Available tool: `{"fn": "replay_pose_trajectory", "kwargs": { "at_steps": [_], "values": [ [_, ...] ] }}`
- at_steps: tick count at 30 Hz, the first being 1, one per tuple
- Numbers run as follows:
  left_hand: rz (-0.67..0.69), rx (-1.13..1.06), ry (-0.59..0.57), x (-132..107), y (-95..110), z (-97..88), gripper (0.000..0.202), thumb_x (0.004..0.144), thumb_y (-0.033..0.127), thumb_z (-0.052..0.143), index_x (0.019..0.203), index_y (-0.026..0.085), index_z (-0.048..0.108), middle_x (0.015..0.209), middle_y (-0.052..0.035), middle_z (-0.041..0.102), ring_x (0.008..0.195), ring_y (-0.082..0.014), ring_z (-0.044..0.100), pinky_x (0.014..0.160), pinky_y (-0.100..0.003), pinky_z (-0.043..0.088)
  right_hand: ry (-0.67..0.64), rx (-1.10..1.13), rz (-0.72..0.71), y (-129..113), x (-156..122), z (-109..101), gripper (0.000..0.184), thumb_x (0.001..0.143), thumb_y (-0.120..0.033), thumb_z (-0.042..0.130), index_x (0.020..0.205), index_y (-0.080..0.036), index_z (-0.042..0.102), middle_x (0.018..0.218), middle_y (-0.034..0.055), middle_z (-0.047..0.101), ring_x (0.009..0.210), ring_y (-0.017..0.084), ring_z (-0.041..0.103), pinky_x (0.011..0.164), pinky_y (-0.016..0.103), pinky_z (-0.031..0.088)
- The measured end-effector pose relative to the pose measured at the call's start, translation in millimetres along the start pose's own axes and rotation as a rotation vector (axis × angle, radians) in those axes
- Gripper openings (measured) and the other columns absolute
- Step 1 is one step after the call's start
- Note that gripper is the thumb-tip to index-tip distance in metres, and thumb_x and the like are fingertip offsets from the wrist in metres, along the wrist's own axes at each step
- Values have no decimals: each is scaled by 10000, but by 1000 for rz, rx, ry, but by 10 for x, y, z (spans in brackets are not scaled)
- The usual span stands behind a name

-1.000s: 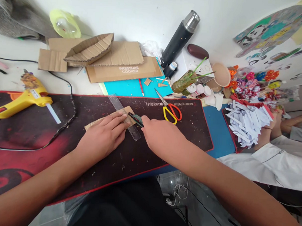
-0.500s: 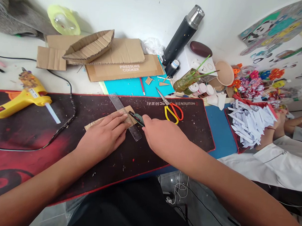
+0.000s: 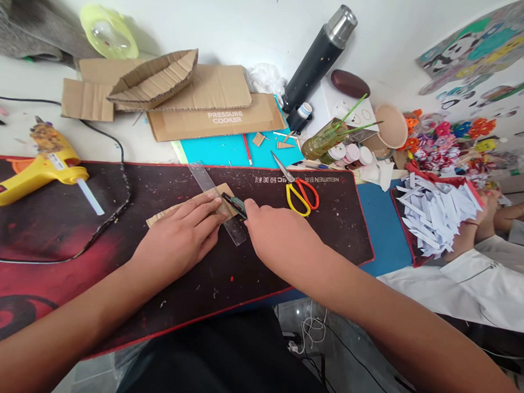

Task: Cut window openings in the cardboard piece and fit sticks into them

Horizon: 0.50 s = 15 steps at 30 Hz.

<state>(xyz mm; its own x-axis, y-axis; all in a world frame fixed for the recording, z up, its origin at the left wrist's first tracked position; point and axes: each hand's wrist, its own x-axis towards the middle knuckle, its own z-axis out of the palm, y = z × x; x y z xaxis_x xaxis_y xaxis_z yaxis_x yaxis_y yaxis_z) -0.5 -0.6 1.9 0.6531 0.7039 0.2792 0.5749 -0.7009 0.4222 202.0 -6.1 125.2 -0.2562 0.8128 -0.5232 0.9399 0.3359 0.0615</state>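
My left hand lies over a small strip of corrugated cardboard, its fingers stretched out and pressing down on a clear ruler. The ruler crosses the cardboard at a slant, and its middle is partly covered by my fingertips. In my right hand is a black utility knife, gripped closed. The knife's front end is against the cardboard at the ruler's right edge; I cannot make out the blade tip. Scissors with yellow and red handles lie to the right, beyond my right hand.
Under everything is a dark mat with red edging. A yellow glue gun and its cable lie left. Cardboard pieces, a black flask and paint pots stand behind. At right, another person sits near folded white paper pieces.
My right hand and the utility knife have shifted very slightly left and up along the ruler. The left hand, ruler and cardboard strip stay where they were.
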Motion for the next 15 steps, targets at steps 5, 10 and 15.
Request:
{"fn": "replay_pose_trajectory", "kwargs": {
  "at_steps": [5,10,15],
  "values": [
    [-6,15,-7,3,-2,-1,375,1061,233,543,1380,217,739,1469,-135,714,1467,-355,589,1216,-568,508,-73,-54,-1,-85,4,-12,569,1061,-77,440,1624,-5,400,1057,221,771,896,275,804,707,327,631],
    [8,49,-17,5,-2,-4,357,1076,249,526,1357,200,741,1470,-143,713,1462,-348,595,1203,-560,519,-105,-45,10,-143,-6,-7,591,1056,-54,414,1644,1,385,1074,233,766,906,285,810,707,348,656],
    [4,47,-28,4,-3,-6,351,1077,250,524,1348,202,741,1479,-144,707,1460,-353,597,1197,-567,520,-95,-40,21,-164,-26,3,595,1043,-39,421,1636,17,404,1081,247,761,880,274,812,694,333,657]
  ]
}}
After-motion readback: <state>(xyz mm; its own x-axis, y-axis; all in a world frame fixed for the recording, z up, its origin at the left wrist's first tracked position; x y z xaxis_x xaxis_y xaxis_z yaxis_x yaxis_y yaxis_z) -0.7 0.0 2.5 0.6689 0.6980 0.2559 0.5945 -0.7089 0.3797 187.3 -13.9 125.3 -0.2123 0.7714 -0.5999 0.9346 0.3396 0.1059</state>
